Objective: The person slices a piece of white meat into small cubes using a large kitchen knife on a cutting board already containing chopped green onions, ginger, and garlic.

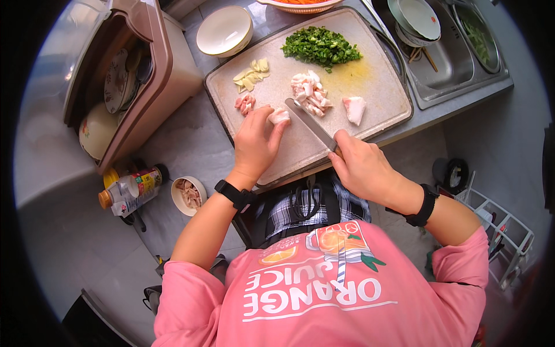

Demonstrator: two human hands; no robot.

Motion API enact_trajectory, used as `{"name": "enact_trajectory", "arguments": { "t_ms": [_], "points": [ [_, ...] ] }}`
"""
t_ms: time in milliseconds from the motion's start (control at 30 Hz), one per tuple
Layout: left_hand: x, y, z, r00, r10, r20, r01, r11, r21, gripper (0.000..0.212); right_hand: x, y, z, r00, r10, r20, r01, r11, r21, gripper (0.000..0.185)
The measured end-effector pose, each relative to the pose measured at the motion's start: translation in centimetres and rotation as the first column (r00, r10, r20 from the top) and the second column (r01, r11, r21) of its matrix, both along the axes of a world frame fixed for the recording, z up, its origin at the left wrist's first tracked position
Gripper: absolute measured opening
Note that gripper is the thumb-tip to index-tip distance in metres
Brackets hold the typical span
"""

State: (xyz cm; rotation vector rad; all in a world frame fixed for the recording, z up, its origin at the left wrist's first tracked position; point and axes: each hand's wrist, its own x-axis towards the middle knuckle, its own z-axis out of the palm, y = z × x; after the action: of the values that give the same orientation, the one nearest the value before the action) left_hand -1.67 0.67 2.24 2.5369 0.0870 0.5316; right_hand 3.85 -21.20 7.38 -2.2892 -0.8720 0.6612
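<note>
My left hand [256, 139] holds a small piece of fatty raw meat [279, 116] between thumb and fingers on the cutting board [299, 149]. In my right hand [360, 164] is the handle of a knife [313, 126]; its blade lies just right of that piece. Beyond the blade is a pile of cut fatty meat [310, 92], with one larger chunk [354, 110] to its right. Chopped green vegetable [321, 47] is heaped at the board's far side. Sliced garlic [251, 75] and a little pinkish cut meat [245, 104] lie at the left.
A white bowl [224, 31] stands behind the board, near a basket of orange shreds [301, 5]. A lidded dish box [173, 65] is at left, with bottles [132, 190] and a bowl of meat pieces [189, 196] nearer. The sink [446, 60] at right holds bowls.
</note>
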Motion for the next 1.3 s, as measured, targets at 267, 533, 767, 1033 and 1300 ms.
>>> {"name": "enact_trajectory", "arguments": {
  "t_ms": [267,533,767,1033,1300],
  "points": [
    [-0.2,1.1,-1.6,0.99,-0.03,-0.141,0.019,0.997,-0.078,0.014,-1.6,0.7,0.4,1.0,0.024,-0.013,-0.024,1.0,-0.001,0.021],
    [-0.3,1.3,-0.8,0.998,-0.021,-0.065,0.012,0.99,-0.142,0.019,-1.2,1.1,0.8,1.0,-0.005,0.031,0.005,1.0,-0.015,0.021],
    [-0.5,0.4,-1.4,0.991,0.02,-0.132,-0.043,0.983,-0.178,0.026,-1.8,1.3,0.0,0.999,-0.051,0.02,0.05,0.997,0.066,0.02],
    [-0.6,0.4,-0.6,0.982,0.082,-0.17,-0.107,0.985,-0.138,0.029,-1.6,2.3,1.9,0.994,-0.028,0.11,0.018,0.995,0.094,0.018],
    [0.1,0.6,-0.4,0.938,0.103,-0.33,-0.13,0.99,-0.06,0.031,-1.6,3.4,1.8,0.992,-0.064,0.108,0.068,0.997,-0.034,0.019]
  ]
}}
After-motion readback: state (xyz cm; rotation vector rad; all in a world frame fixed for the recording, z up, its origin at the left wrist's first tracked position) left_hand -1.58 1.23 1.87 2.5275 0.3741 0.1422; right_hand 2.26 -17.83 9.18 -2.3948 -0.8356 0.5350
